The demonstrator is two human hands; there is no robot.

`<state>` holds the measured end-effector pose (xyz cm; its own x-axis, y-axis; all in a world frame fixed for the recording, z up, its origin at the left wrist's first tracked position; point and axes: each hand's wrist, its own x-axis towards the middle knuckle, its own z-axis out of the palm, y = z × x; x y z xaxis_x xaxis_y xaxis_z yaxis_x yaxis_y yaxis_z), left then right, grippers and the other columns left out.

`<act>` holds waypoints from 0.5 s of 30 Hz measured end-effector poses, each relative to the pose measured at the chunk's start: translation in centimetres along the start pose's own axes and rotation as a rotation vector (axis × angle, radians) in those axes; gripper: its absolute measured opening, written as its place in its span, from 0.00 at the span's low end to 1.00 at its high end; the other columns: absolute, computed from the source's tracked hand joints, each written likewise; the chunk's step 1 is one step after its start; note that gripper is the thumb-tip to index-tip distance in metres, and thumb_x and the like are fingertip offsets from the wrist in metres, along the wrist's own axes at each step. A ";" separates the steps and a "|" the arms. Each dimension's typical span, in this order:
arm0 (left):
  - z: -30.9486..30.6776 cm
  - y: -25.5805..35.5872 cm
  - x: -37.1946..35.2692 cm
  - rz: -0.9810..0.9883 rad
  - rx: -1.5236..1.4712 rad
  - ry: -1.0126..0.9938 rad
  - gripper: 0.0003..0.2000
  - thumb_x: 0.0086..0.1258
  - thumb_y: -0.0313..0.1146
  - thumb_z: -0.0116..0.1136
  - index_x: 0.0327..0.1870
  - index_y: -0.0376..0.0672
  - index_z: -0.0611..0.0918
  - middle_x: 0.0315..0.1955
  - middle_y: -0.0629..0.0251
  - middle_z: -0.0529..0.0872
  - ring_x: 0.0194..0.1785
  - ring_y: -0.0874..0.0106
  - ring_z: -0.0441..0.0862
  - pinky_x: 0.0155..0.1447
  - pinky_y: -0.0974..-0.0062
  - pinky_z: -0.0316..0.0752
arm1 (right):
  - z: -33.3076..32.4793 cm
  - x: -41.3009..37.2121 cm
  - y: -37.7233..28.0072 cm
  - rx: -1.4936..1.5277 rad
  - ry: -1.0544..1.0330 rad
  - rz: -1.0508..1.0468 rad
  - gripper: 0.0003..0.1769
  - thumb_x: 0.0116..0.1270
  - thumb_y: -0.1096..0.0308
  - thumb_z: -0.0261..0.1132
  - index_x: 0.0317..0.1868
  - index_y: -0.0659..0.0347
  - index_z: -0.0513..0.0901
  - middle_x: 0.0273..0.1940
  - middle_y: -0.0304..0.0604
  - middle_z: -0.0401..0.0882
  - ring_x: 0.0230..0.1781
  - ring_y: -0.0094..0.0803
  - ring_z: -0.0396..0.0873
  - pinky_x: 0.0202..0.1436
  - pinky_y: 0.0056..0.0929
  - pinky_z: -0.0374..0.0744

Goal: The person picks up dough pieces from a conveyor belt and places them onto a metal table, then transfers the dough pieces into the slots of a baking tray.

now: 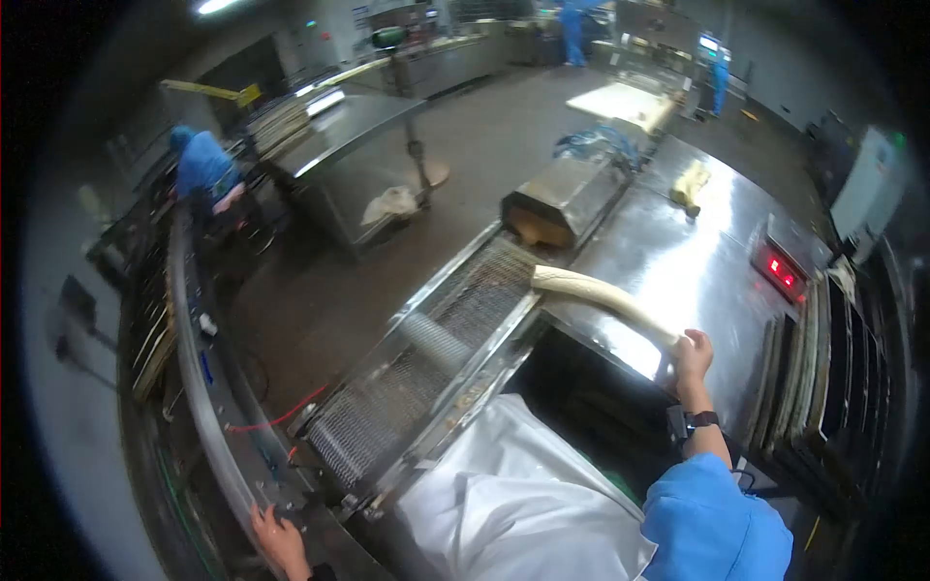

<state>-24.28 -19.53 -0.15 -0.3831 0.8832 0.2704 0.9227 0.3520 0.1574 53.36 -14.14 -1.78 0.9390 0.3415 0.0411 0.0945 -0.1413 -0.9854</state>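
Observation:
A long pale roll, like dough (605,293), lies across the steel table (717,242), its far end at the edge of the mesh conveyor (436,334). My right hand (693,354), with a watch on the wrist, has its fingers closed round the near end of the roll. At the lower left my left hand (279,537) rests by a curved metal rail (208,426), fingers apart, holding nothing. A smaller pale piece (690,186) lies farther back on the table.
A red-lit display (781,271) stands at the table's right, above upright stacked trays (809,373). A metal hood (562,198) covers the conveyor's far part. A person in blue (206,167) bends at the left; two more people stand far back. White cloth (513,494) hangs before me.

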 end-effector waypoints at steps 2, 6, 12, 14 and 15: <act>-1.2 1.3 0.4 -0.013 0.043 -0.019 0.19 0.57 0.19 0.57 0.52 0.35 0.80 0.67 0.50 0.67 0.69 0.53 0.65 0.69 0.60 0.64 | -1.6 -0.5 -0.4 -0.602 0.134 -0.432 0.12 0.59 0.73 0.62 0.45 0.63 0.81 0.46 0.50 0.79 0.51 0.47 0.75 0.59 0.44 0.72; -2.3 2.7 0.1 -0.060 0.037 -0.014 0.16 0.58 0.20 0.57 0.49 0.34 0.81 0.67 0.53 0.68 0.69 0.54 0.66 0.69 0.62 0.65 | -1.3 -2.1 -0.7 -0.963 0.021 -1.086 0.09 0.64 0.72 0.63 0.44 0.61 0.82 0.55 0.56 0.77 0.64 0.52 0.70 0.68 0.48 0.67; -4.9 5.5 -0.2 -0.138 0.061 -0.049 0.15 0.57 0.19 0.56 0.46 0.31 0.82 0.65 0.53 0.71 0.68 0.54 0.68 0.70 0.62 0.65 | 2.2 -0.9 -0.8 -0.696 -0.520 -0.984 0.17 0.64 0.73 0.61 0.53 0.63 0.79 0.62 0.57 0.72 0.62 0.55 0.70 0.66 0.47 0.70; -6.0 5.6 0.0 -0.072 0.140 -0.120 0.16 0.63 0.25 0.53 0.51 0.32 0.80 0.61 0.49 0.74 0.64 0.52 0.71 0.68 0.60 0.66 | 3.2 -0.7 -1.8 -0.681 -0.533 -1.025 0.19 0.63 0.70 0.60 0.55 0.64 0.77 0.62 0.57 0.71 0.62 0.53 0.69 0.68 0.46 0.67; -6.5 5.7 0.0 -0.012 0.224 -0.188 0.17 0.70 0.32 0.51 0.56 0.34 0.79 0.58 0.45 0.77 0.60 0.50 0.73 0.66 0.59 0.67 | 3.9 -0.5 -1.9 -0.714 -0.518 -1.012 0.20 0.64 0.68 0.58 0.56 0.64 0.77 0.61 0.57 0.71 0.64 0.52 0.68 0.69 0.45 0.64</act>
<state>-19.27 -19.49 6.91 -0.3988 0.9130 0.0862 0.9127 0.4043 -0.0594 51.40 -10.40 -0.57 0.1366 0.8707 0.4726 0.9679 -0.0156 -0.2510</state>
